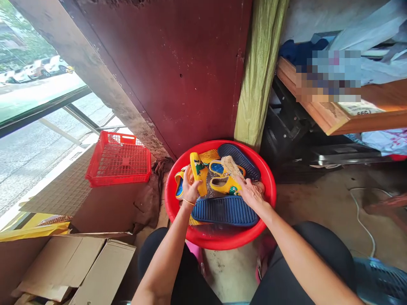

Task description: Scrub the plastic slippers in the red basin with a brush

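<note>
1 head-worn view, forward and down, near the tub point(227, 240)

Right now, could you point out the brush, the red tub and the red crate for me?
Brush point(231, 166): head view, on its bristles.
Red tub point(224, 242): head view, on its near rim.
Red crate point(126, 161): head view, on its mesh.

My left hand point(190, 189) holds a yellow slipper point(202, 185) tipped up steeply, a dark green and white print on it. In my right hand point(251, 193) is a brush point(231, 166), its pale bristles showing, its head above another yellow slipper point(225, 184) with a green figure, which lies among more footwear inside the red basin point(271, 186)
</note>
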{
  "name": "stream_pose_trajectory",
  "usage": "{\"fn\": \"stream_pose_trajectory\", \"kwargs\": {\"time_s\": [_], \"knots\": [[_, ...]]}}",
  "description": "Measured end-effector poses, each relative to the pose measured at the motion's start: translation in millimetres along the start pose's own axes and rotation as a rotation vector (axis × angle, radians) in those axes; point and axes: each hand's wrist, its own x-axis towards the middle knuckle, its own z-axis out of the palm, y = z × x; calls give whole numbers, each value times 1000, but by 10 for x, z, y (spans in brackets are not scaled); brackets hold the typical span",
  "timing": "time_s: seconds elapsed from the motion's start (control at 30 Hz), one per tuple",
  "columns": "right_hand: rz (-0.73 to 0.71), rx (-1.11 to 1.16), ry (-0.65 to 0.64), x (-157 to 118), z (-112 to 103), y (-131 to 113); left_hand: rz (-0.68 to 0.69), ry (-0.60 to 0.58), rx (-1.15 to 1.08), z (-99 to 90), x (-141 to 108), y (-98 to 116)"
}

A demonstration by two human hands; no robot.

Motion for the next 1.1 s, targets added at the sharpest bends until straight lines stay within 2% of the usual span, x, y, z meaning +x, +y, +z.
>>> {"fn": "stream_pose_trajectory", "kwargs": {"time_s": [0.1, 0.23, 0.33, 0.4, 0.5, 0.67, 0.83, 0.9, 1.0, 1.1], "knots": [[-23, -11, 38, 2, -110, -19, -274, -70, -91, -24, -12, 62], [-72, 2, 138, -44, -200, -182, -527, -221, -207, -51, -168, 73], [-203, 49, 167, -163, -213, -409, -701, -330, -351, -72, -324, 16], [-306, 58, 127, -234, -216, -511, -766, -331, -390, -78, -408, -26], [-341, 20, 53, -235, -238, -467, -710, -289, -391, -68, -470, -45], [-189, -23, 21, -156, -287, -242, -605, -332, -300, -30, -437, 27], [-362, 21, -10, -342, -247, -452, -555, -329, -183, -33, -403, 5], [-372, 8, -35, -342, -219, -483, -556, -345, -167, -55, -397, -23], [-270, -12, -23, -198, -172, -371, -579, -390, -221, -102, -380, -47], [-166, 24, 24, -56, -125, -243, -625, -374, -259, -154, -363, -48]]}}
